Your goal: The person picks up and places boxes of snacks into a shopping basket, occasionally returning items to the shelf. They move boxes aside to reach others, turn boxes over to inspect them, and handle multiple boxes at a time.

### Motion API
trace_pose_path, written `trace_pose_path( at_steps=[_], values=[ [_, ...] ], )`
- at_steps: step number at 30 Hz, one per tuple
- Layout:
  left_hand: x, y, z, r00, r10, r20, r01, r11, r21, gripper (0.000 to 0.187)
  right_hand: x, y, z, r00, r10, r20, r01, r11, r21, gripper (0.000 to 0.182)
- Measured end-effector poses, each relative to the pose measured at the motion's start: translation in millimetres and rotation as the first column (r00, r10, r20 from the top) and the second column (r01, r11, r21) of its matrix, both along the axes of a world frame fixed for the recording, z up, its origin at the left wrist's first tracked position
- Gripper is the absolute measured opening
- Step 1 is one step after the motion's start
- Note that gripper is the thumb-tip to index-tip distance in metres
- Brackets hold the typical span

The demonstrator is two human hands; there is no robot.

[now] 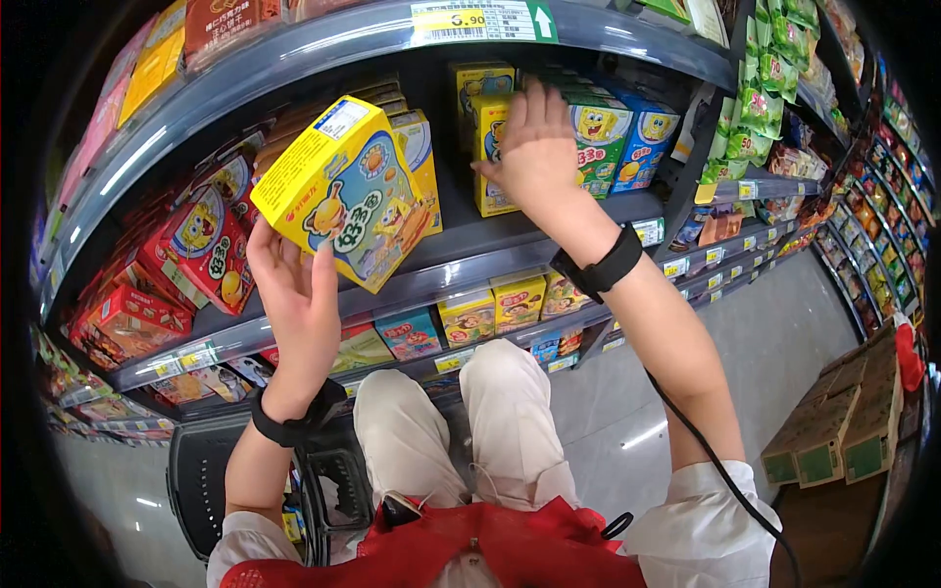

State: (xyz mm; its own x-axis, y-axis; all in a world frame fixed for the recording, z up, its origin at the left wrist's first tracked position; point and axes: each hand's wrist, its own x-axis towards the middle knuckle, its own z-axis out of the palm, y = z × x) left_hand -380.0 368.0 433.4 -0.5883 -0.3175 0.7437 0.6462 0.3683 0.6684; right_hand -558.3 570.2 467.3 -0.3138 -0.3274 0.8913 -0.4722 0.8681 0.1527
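Box (365, 201) lettered 好多鱼: left fingers (324, 276) hold it, half-open; right fingers (536, 106), spread, touch yellow carton (493, 199).

A shop, apparently a supermarket snack aisle, is shown. Curved grey shelves (392, 284) are filled with brightly printed cardboard snack boxes (600, 132), packed in rows by colour. A white printed price label with a green arrow (482, 22) is fixed to the upper shelf edge. Shiny green plastic snack packets (762, 106) are hung at one side, and further stocked racks (887, 211) are seen beyond a smooth grey floor (730, 358).
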Motion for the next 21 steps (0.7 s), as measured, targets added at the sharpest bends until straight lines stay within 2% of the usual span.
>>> trace_pose_path(
  at_steps=[1,4,7,10,15,18,21],
  values=[
    [2,-2,-1,1.000,0.000,0.007,0.000,1.000,0.000,0.055,-3,2,-3,0.996,0.018,0.086,-0.024,0.998,0.064,0.094],
    [2,-5,-8,1.000,-0.011,-0.010,0.011,1.000,0.010,0.052,3,9,-3,0.994,-0.101,0.031,0.091,0.965,0.248,0.103],
    [2,-3,-14,1.000,-0.013,-0.026,0.014,0.999,0.038,0.048,-16,6,-13,0.987,-0.150,-0.063,0.161,0.956,0.246,0.108],
    [-1,2,-18,0.998,-0.068,-0.013,0.069,0.994,0.085,0.049,-39,-8,-19,0.976,-0.195,-0.098,0.213,0.949,0.231,0.050],
    [4,7,-18,0.998,-0.056,-0.006,0.056,0.998,0.029,0.053,-79,-30,-16,0.970,-0.238,-0.046,0.242,0.932,0.269,0.048],
    [10,2,-18,0.999,-0.052,0.012,0.052,0.999,0.008,0.055,-99,-41,-15,0.942,-0.332,-0.040,0.330,0.899,0.288,0.054],
    [14,-5,-23,0.999,-0.036,0.040,0.036,0.999,0.010,0.057,-114,-46,-15,0.935,-0.354,0.017,0.334,0.896,0.292,0.048]
  ],
)
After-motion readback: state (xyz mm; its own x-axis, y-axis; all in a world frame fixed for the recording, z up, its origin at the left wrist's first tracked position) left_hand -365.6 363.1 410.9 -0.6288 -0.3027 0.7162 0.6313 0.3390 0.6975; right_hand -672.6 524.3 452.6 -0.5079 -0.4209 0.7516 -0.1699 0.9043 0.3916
